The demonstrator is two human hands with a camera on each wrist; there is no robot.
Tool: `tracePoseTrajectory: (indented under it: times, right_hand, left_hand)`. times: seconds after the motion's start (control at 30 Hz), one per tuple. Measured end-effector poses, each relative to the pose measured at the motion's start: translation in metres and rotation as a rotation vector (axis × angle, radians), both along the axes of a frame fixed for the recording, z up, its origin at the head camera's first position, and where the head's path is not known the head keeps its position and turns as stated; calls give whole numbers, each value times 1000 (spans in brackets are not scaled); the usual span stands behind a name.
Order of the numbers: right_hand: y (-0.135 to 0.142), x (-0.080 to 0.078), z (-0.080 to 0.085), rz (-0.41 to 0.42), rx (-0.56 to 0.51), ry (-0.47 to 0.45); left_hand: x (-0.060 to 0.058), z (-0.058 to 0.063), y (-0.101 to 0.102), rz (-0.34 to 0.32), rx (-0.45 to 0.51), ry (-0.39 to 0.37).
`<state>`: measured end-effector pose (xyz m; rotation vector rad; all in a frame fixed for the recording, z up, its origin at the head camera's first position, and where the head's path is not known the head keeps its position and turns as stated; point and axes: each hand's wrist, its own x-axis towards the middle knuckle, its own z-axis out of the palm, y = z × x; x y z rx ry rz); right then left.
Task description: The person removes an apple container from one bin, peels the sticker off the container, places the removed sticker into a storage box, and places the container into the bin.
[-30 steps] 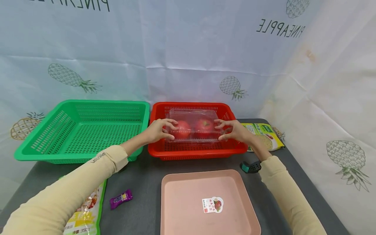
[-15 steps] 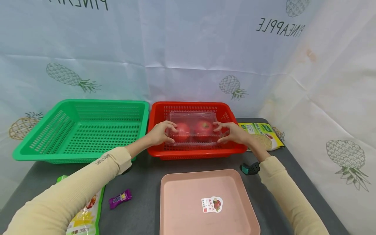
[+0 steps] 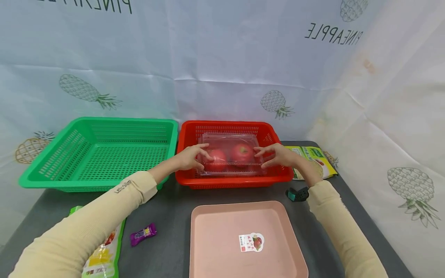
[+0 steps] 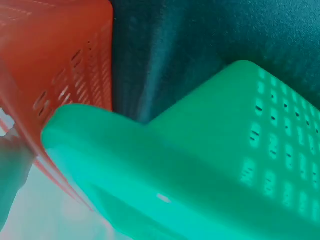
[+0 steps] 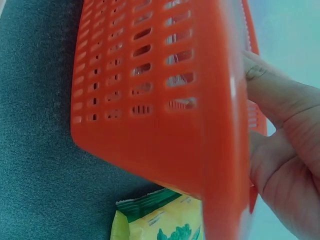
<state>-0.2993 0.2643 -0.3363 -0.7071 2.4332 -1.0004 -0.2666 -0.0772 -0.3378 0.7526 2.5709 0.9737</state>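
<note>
A clear plastic clamshell box (image 3: 231, 170) lies in the red basket (image 3: 229, 181), with two red apples (image 3: 242, 153) showing through its lid. My left hand (image 3: 189, 158) holds the box's left end, fingers spread over the top and thumb low at the front. At the right end, my right hand (image 3: 278, 156) has its fingertips on the lid edge and the thumb near the front corner. In the right wrist view, the basket wall (image 5: 150, 130) hides the right fingertips. Only a sliver of the left hand (image 4: 10, 170) shows in the left wrist view.
A green basket (image 3: 121, 150) stands left of the red one. A pink tray (image 3: 222, 220) with a sticker lies in front. Around them are a yellow food packet (image 3: 313, 162), a dark strap (image 3: 296, 194), a purple-wrapped snack (image 3: 143, 234) and a green-edged pouch (image 3: 104, 255).
The box has come down and slightly forward inside the red basket, both hands moving with it. The left fingers are more spread than before.
</note>
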Motion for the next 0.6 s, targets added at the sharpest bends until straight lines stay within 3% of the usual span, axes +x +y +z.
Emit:
tracePoseTrajectory:
  times: [0.17, 0.6]
  right_hand:
    - [6, -5, -1, -45, -29, -33]
    - [2, -4, -6, -36, -59, -30]
  left_hand:
    - [-5, 3, 4, -25, -5, -23]
    - [-2, 1, 1, 22, -13, -63]
